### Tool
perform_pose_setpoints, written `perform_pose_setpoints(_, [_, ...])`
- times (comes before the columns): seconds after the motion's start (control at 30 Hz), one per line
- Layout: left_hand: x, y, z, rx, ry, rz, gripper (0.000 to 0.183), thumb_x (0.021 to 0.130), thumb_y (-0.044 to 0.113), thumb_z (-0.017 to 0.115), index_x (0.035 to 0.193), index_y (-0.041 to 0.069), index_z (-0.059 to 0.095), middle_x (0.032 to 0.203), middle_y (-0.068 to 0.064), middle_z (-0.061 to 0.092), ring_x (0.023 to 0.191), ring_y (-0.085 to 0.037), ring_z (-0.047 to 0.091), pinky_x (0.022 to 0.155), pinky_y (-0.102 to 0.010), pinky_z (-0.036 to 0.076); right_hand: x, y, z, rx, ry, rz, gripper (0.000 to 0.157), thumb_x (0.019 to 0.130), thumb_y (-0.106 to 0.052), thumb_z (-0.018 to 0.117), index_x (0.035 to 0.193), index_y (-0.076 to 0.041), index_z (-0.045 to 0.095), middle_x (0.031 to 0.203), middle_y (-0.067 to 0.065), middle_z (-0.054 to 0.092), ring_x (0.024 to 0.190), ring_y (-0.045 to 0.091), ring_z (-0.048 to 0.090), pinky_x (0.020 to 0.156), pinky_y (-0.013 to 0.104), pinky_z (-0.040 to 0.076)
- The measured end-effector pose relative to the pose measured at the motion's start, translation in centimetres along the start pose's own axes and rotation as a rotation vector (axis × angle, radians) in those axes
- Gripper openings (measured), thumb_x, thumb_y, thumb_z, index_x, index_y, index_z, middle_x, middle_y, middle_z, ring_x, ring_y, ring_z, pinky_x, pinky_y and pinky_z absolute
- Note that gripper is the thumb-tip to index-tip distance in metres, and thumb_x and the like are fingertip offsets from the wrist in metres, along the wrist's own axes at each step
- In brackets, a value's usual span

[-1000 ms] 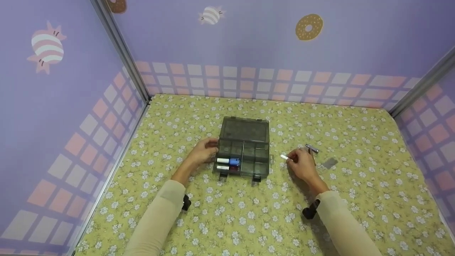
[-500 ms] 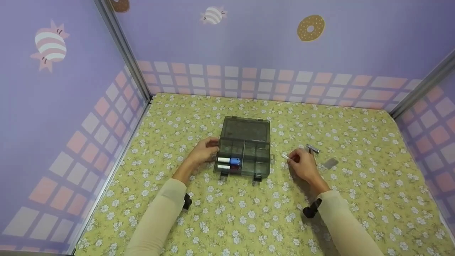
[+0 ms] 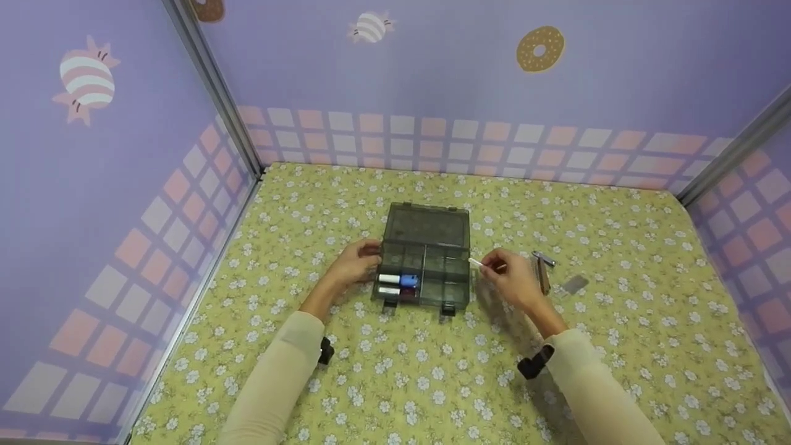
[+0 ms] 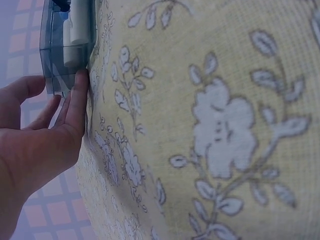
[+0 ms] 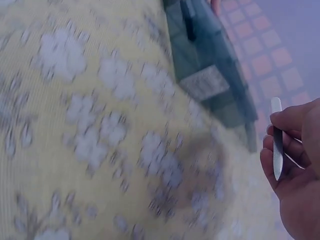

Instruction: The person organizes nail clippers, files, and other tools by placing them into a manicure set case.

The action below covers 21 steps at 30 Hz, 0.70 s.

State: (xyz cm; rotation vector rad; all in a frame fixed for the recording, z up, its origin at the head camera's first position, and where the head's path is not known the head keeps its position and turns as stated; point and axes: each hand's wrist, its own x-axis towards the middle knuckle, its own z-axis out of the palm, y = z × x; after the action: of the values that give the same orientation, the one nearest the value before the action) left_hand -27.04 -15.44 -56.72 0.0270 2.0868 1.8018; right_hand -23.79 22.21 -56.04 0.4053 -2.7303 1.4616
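Note:
A dark translucent organizer box (image 3: 446, 290), its lid (image 3: 429, 224) folded back, stands on the flowered cloth. In its front left compartment lie a blue bottle with a white cap (image 3: 389, 279) and a dark red one, seemingly nail polish. My left hand (image 3: 353, 264) touches the box's left wall with loosely bent fingers; the left wrist view shows fingertips (image 4: 80, 82) at its lower edge. Beside the right wall, my right hand (image 3: 510, 275) pinches a slim nail file (image 5: 277, 142), white at one end and metal at the other, between thumb and fingers. The file's white end points at the box.
Right of the right hand lie a silvery nail clipper (image 3: 544, 258), a narrow brown item (image 3: 543, 276) and a grey flat rectangle (image 3: 576, 284). Two black latches hang at the box front, one of them the right latch (image 3: 448, 310). Patterned walls enclose the table.
My right hand has lifted and moved left towards the box with the nail file, uncovering more of the brown item. The left hand stays at the box's left wall.

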Motion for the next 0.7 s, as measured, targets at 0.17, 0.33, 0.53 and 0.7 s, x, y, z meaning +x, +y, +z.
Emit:
perform_pose_setpoints(0.17, [0.0,-0.1,0.0,-0.001,0.003,0.023,0.049,0.109,0.006,0.054,0.157,0.000,0.045,0.150,-0.020,0.053,0.134,-0.033,0.056,0.100,-0.048,0.055,0.4,-2.6,1.7,-0.005,-0.060,-0.123,0.004,0.103,-0.007,0.071,0.105,-0.006,0.073,0.095,0.004,0.070,0.085,0.020,0.067,0.076,0.035,0.056])
perform_pose_setpoints(0.33, [0.1,-0.1,0.0,-0.011,0.005,0.022,0.049,0.109,0.005,0.054,0.157,0.000,0.045,0.150,-0.020,0.054,0.133,-0.034,0.057,0.099,-0.047,0.055,0.3,-3.9,4.1,-0.010,-0.123,-0.173,0.005,0.103,-0.009,0.071,0.106,-0.006,0.073,0.097,0.002,0.069,0.083,0.016,0.065,0.075,0.035,0.056])
perform_pose_setpoints(0.53, [0.0,-0.2,-0.2,0.048,-0.011,0.064,0.049,0.109,0.005,0.054,0.157,-0.003,0.044,0.153,-0.023,0.051,0.139,-0.036,0.051,0.111,-0.052,0.046,0.1,-4.0,6.0,-0.055,-0.128,-0.211,0.005,0.102,-0.013,0.074,0.103,-0.008,0.074,0.094,0.000,0.069,0.077,0.013,0.063,0.069,0.033,0.054])
perform_pose_setpoints(0.7, [0.0,-0.1,-0.1,0.060,-0.014,0.076,0.049,0.109,0.005,0.054,0.156,-0.004,0.045,0.153,-0.023,0.051,0.139,-0.036,0.051,0.112,-0.053,0.045,0.0,-3.5,6.6,-0.081,-0.130,-0.212,0.006,0.101,-0.013,0.074,0.102,-0.007,0.075,0.092,-0.001,0.068,0.075,0.013,0.061,0.067,0.033,0.052])
